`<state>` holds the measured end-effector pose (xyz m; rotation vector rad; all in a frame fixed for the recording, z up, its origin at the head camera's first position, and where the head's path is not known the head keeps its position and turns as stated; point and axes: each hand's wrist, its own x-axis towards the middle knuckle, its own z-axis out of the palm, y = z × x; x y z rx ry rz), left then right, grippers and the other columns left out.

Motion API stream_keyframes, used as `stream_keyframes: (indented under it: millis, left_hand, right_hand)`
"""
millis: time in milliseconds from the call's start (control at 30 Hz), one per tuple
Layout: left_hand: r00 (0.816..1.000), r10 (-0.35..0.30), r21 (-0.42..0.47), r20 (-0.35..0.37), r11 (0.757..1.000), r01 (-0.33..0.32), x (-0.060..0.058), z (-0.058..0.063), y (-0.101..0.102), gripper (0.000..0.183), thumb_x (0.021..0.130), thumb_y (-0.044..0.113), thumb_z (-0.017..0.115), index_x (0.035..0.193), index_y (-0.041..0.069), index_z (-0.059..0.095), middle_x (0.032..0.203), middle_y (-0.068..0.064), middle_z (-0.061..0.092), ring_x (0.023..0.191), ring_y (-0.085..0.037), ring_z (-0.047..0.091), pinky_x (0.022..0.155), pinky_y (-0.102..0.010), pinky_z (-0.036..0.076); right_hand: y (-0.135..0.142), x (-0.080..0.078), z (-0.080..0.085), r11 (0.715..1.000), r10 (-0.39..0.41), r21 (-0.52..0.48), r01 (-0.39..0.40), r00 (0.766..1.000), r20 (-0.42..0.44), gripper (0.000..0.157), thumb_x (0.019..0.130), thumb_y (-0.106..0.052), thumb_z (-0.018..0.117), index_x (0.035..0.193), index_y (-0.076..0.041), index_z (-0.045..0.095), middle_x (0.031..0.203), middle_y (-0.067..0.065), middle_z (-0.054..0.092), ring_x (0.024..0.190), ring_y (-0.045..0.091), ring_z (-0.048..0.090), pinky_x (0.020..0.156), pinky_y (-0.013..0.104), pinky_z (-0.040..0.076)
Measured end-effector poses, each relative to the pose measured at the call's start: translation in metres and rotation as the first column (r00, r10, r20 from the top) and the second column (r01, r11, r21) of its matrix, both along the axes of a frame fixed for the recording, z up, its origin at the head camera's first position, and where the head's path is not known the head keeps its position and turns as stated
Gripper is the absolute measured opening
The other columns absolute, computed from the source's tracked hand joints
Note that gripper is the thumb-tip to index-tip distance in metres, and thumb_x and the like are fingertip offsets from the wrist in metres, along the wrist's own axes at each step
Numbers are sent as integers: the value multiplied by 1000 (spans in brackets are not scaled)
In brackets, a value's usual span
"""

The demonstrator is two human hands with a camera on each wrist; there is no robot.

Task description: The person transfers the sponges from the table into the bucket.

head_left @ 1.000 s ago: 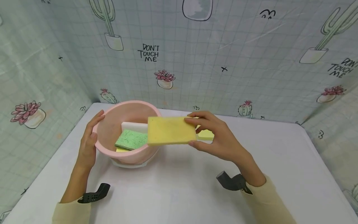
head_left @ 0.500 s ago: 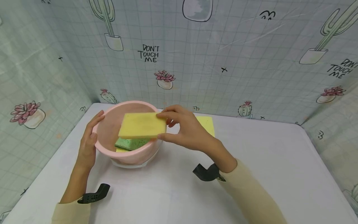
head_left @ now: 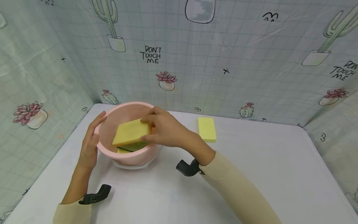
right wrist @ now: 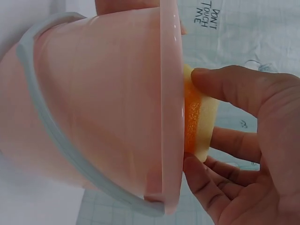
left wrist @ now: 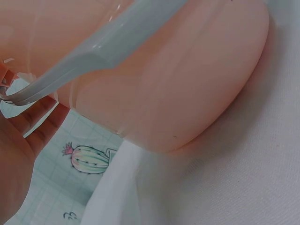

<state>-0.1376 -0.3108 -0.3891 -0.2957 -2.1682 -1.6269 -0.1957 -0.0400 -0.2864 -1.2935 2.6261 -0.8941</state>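
Observation:
A pink plastic bucket [head_left: 135, 159] stands on the white table at the left. My left hand [head_left: 88, 151] holds it at the left rim, thumb near the front and fingers further back. My right hand [head_left: 169, 129] pinches a yellow sponge [head_left: 128, 133] by its right end, tilted in the bucket's mouth. In the right wrist view this sponge shows an orange layer [right wrist: 192, 117] beside the yellow one, partly hidden behind the rim. Under it in the bucket lies a green sponge [head_left: 137, 146], with a yellow edge [head_left: 122, 151] below that.
A second yellow sponge [head_left: 207, 129] lies flat on the table [head_left: 251, 161], right of the bucket near the back edge. The bucket's grey-white handle [left wrist: 108, 51] hangs down around its front. A cactus-printed cloth [head_left: 195, 56] rises behind and at the sides.
My right hand has carried the yellow sponge leftward over the rim and down into the bucket's mouth, covering the green sponge further. The yellow sponge on the table is uncovered. My left hand keeps its place.

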Motion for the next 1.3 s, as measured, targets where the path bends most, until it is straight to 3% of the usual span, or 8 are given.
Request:
stream_keyframes:
  millis: [367,633,900,1067,1300]
  left_hand:
    - [1000,15,-8,15,1000,-14,-1,0,0,52,96,32,35,144,14,41,154,4,27,141,-19,20,112,-46,19]
    - [1000,-5,12,4,1000,5,-1,-2,-1,52,97,33,36,143,12,42,155,0,27,142,-20,19,113,-41,17]
    - [1000,-6,-1,6,1000,6,0,-1,0,52,96,32,36,144,13,41,155,1,25,142,-20,18,113,-45,15]
    - [1000,-6,-8,-2,1000,6,-1,-2,-1,51,97,33,36,144,13,42,155,1,26,142,-19,17,113,-43,14]
    - [1000,-7,0,-3,1000,7,-2,-3,-3,52,97,34,36,143,13,42,155,1,26,142,-19,18,113,-42,16]
  right_hand:
    - [-17,2,-3,994,-26,105,24,999,20,55,82,-34,75,125,-3,61,123,6,48,100,12,50,84,18,40]
    - [-18,4,-3,986,-7,164,-6,997,75,54,85,-32,72,128,-3,58,126,8,42,99,10,48,83,16,40]
    - [-18,3,-2,970,43,235,-65,995,95,47,90,-31,66,129,-5,57,128,8,43,104,11,48,91,20,39]
    - [-16,-2,-5,987,67,142,-76,996,63,40,92,-27,63,127,-8,61,123,3,56,106,12,50,89,20,40]
    - [-2,-4,-6,995,65,-79,-64,998,11,30,92,-20,63,121,-12,65,111,-4,64,89,7,54,77,18,44]
